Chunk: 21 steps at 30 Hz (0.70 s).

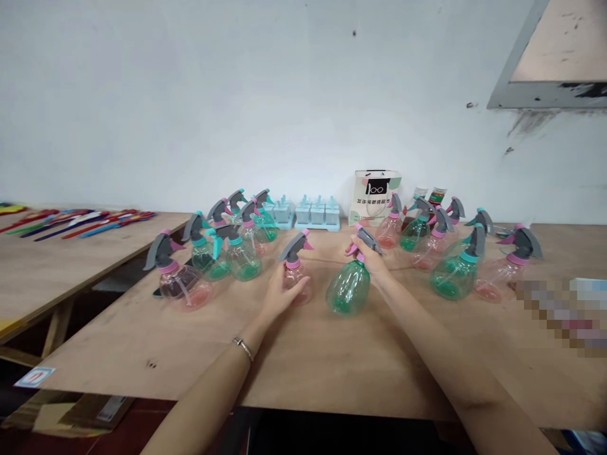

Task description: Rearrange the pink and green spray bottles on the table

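Observation:
Around the body of a clear pink spray bottle (298,292) with a grey and pink trigger head, my left hand (282,292) is closed; the bottle is upright near the middle of the table. Beside it on the right, my right hand (367,254) grips the grey and pink spray head of a clear green spray bottle (349,292), which tilts a little. More pink and green spray bottles stand in a group to the left, the nearest a pink spray bottle (183,284). Another group stands to the right, with a green spray bottle (453,278) near its front.
Light blue ice-pop moulds (317,213) and a printed paper bag (374,197) stand by the wall. A dark phone-like object (164,292) lies behind the left bottles. Colourful long items (95,221) lie on the side table (71,265). The wooden table's front edge (332,411) is near.

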{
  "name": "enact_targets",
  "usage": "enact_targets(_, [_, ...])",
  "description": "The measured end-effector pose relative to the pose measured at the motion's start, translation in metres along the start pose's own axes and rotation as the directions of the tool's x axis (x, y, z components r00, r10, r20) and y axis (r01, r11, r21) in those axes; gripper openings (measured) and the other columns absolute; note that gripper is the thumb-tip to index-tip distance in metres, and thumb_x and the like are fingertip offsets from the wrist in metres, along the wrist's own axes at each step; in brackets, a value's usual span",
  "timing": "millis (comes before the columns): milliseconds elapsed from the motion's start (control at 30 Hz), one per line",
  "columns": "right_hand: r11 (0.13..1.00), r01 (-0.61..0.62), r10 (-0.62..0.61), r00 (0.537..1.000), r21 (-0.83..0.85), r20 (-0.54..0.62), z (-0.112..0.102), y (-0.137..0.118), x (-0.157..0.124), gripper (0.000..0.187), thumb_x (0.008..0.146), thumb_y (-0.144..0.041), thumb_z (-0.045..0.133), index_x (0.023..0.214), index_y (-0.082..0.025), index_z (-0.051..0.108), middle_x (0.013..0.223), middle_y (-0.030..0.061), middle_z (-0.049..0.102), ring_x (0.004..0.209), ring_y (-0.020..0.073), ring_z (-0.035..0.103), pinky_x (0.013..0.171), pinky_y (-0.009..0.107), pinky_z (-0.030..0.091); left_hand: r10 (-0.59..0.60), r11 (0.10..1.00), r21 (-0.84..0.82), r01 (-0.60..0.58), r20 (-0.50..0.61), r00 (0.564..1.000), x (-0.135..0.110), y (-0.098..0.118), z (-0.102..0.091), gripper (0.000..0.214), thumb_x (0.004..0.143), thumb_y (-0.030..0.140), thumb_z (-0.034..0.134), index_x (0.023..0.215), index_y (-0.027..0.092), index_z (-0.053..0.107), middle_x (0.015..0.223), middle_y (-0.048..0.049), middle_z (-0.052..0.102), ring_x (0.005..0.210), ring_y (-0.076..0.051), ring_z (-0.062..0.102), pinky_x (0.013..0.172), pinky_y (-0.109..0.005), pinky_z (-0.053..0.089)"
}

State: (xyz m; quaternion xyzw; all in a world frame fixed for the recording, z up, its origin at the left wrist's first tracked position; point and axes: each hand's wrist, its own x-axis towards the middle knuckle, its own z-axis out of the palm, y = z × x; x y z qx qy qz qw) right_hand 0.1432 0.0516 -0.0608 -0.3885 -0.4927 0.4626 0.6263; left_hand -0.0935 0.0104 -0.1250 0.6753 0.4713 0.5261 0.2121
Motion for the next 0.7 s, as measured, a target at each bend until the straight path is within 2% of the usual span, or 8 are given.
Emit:
enact_targets(133, [0.977,0.039,-0.062,0.993,-0.209,-0.105,-0.016,0.001,0.009,0.039,0.068,-0.057,0.078,0.088,-0.026,0.067,0.075,-0.0008,0.069,0.076,0.0179,0.065,0.063,0.028,0.048,-0.001,1.0,0.005,0.001,0.0,1.0,0.0,-0.002,0.0,0.049,0.08,0.042,0.071,0.12,0.019,0.055,0.12,-0.0099,0.068,0.114,-0.027,0.063,0.103,-0.042,0.046])
enact_targets(233, [0.912,0.208,-0.265,0.957,-0.354,-0.12,-0.032,-0.004,0.014,0.031,0.073,-0.053,0.075,0.083,-0.025,0.068,0.069,-0.0014,0.063,0.066,0.017,0.058,0.061,0.03,0.048,0.008,1.0,0.006,-0.008,-0.004,1.0,0.001,-0.002,0.0,0.05,0.081,0.042,0.071,0.122,0.02,0.054,0.121,-0.0101,0.067,0.115,-0.027,0.063,0.104,-0.044,0.045])
enact_targets(333, [0.784,0.344,-0.451,0.888,-0.517,-0.092,-0.051,-0.007,0.02,0.034,0.076,-0.052,0.072,0.093,-0.022,0.07,0.068,-0.0019,0.059,0.063,0.0172,0.053,0.066,0.032,0.048,0.016,1.0,0.001,-0.016,-0.005,1.0,0.001,-0.003,0.0,0.05,0.08,0.04,0.071,0.123,0.021,0.054,0.121,-0.0098,0.067,0.118,-0.028,0.062,0.106,-0.044,0.044])
enact_targets(433, [0.702,0.331,-0.507,0.854,-0.631,-0.116,-0.07,-0.004,0.03,0.038,0.078,-0.052,0.068,0.099,-0.02,0.069,0.07,-0.0017,0.059,0.065,0.0177,0.053,0.072,0.034,0.048,0.016,1.0,0.0,-0.016,-0.011,1.0,0.001,-0.002,0.0,0.05,0.08,0.04,0.072,0.122,0.02,0.055,0.121,-0.0101,0.067,0.118,-0.028,0.062,0.106,-0.043,0.044])
enact_targets(533, [0.685,0.265,-0.528,0.823,-0.679,-0.211,-0.088,0.009,0.04,0.04,0.079,-0.05,0.065,0.104,-0.018,0.067,0.078,0.0019,0.064,0.073,0.0206,0.058,0.078,0.036,0.048,0.008,1.0,0.001,-0.008,0.0,1.0,0.001,-0.002,0.0,0.05,0.081,0.041,0.071,0.122,0.02,0.054,0.123,-0.0108,0.066,0.119,-0.028,0.061,0.106,-0.044,0.043])
enact_targets(633, [0.661,0.176,-0.53,0.797,-0.729,-0.288,-0.102,0.026,0.041,0.052,0.078,-0.049,0.063,0.117,-0.016,0.062,0.096,0.0111,0.069,0.089,0.0271,0.062,0.087,0.041,0.046,-0.005,1.0,0.008,0.005,0.013,1.0,0.0,0.0,-0.001,0.05,0.082,0.043,0.069,0.122,0.019,0.053,0.124,-0.0114,0.065,0.12,-0.029,0.061,0.107,-0.044,0.043])
enact_targets(700, [0.632,0.131,-0.534,0.788,-0.764,-0.306,-0.108,0.038,0.038,0.064,0.077,-0.05,0.063,0.129,-0.013,0.055,0.115,0.02,0.067,0.105,0.0323,0.06,0.093,0.044,0.044,-0.013,1.0,0.016,0.012,0.023,1.0,0.001,0.001,-0.001,0.048,0.084,0.044,0.067,0.121,0.018,0.053,0.124,-0.0118,0.065,0.121,-0.03,0.06,0.107,-0.045,0.043])
